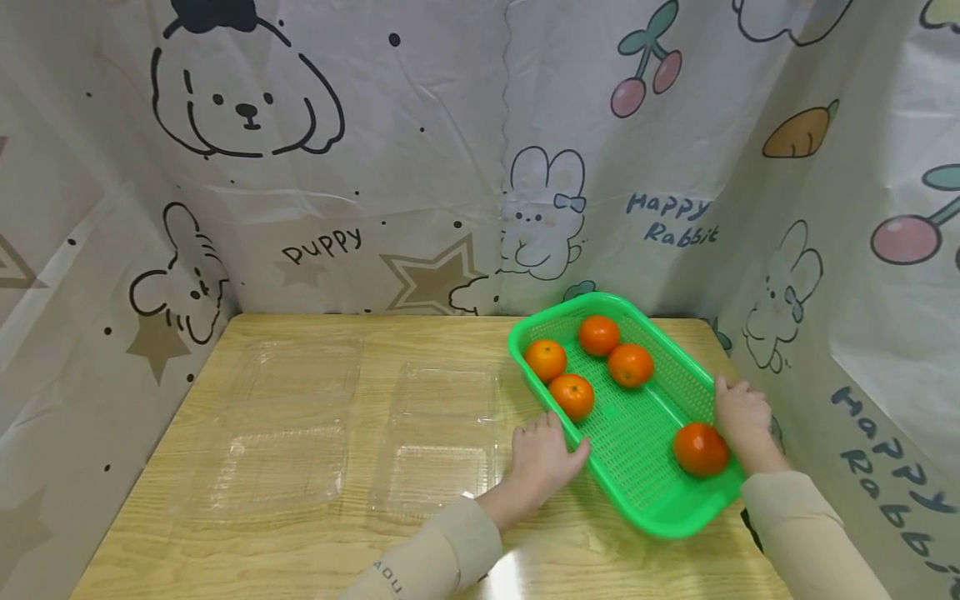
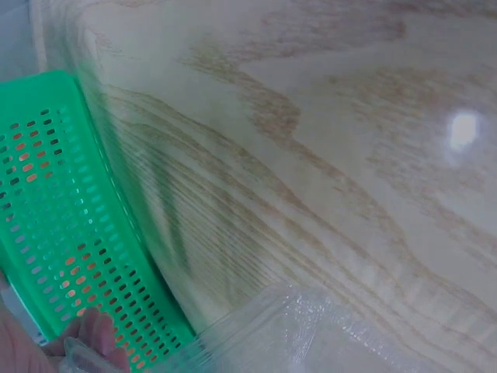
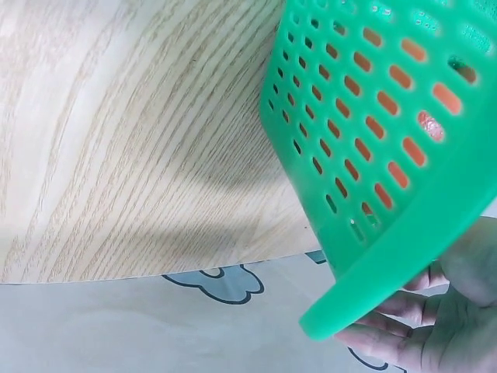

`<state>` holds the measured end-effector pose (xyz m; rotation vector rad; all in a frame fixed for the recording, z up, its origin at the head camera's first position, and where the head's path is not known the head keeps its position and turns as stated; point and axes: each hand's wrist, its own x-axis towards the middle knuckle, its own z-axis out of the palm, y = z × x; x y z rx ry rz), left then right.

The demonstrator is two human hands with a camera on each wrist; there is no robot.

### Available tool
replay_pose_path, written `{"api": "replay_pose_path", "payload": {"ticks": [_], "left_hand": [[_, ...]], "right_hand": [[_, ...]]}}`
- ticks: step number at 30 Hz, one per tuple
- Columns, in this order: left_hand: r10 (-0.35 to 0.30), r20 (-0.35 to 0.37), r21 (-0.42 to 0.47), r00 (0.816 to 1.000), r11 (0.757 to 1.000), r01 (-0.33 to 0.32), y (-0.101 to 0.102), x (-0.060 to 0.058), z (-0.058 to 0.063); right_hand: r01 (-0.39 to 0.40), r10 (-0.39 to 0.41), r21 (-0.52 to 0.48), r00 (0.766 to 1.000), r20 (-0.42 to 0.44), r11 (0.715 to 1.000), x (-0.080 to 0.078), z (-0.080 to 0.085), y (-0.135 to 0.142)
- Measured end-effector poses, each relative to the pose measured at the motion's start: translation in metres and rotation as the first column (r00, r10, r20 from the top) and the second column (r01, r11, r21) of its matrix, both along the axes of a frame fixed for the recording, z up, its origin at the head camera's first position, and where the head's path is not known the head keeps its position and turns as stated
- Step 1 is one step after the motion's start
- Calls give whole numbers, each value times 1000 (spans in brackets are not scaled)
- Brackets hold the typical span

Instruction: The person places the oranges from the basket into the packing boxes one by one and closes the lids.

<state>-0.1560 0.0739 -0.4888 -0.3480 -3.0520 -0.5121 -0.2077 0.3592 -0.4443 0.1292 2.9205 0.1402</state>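
A green perforated plastic basket [image 1: 675, 521] stands at an angle on the right of the table. Several oranges [image 1: 630, 365] lie together at its back left, while a larger, redder orange fruit [image 1: 701, 450] sits alone near the front right. My left hand [image 1: 543, 458] grips the basket's left rim; in the left wrist view only its fingertips [image 2: 97, 330] show, low beside the holed wall. On the opposite side, my right hand [image 1: 742, 417] holds the right rim. Its fingers [image 3: 380, 330] curl under that rim in the right wrist view, with orange showing through the slots.
Two clear plastic containers, a larger one [image 1: 281, 458] and a smaller one [image 1: 442, 471], lie opened out on the left and middle of the wooden table [image 1: 300, 558]. The smaller stands close by my left hand. Printed cloth [image 1: 420, 150] walls the back and both sides.
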Motion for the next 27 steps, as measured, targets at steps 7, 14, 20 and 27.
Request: {"api": "replay_pose_path", "payload": {"ticks": [7, 14, 20, 27], "left_hand": [[19, -2, -1, 1000, 1000, -19, 1, -5, -1], [25, 7, -31, 1000, 999, -25, 1, -9, -1], [8, 2, -55, 1000, 998, -8, -1, -11, 2], [9, 10, -55, 1000, 998, -9, -1, -15, 1]], "right_hand": [[-14, 14, -7, 1000, 4, 1000, 7, 0, 2], [-10, 10, -11, 1000, -11, 1000, 14, -1, 3], [15, -18, -62, 999, -52, 998, 20, -5, 4], [47, -51, -72, 997, -54, 996, 29, -4, 0]]}}
